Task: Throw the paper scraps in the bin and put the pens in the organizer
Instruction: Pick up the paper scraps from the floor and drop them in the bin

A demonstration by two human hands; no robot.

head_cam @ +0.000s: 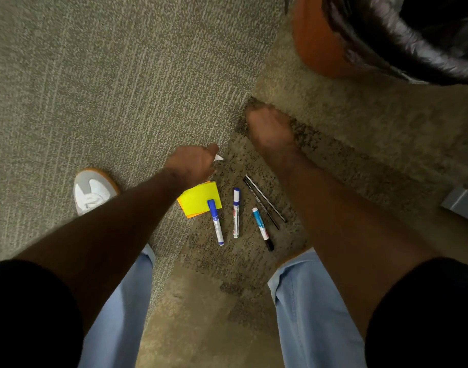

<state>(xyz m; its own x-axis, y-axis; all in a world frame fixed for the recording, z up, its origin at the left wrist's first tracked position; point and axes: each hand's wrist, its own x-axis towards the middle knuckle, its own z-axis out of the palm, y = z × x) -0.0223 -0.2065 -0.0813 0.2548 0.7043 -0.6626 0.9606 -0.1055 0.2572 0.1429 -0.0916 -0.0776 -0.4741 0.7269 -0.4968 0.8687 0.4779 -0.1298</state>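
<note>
On the carpet between my legs lie a yellow and orange sticky-note pad (199,199), two blue-capped white markers (216,221) (236,212), a light-blue marker with a black end (263,228) and two thin black pens (264,199). My left hand (191,163) is closed above the pad, with a white paper scrap (218,156) poking out of the fist. My right hand (268,126) is a blurred fist further forward; I cannot tell whether it holds anything. The orange bin (315,41) with a black liner stands at the top right.
My left white shoe (93,191) rests on the grey carpet to the left. My blue trouser legs frame the pens. A grey object (461,204) sits at the right edge. Carpet stretches open to the upper left.
</note>
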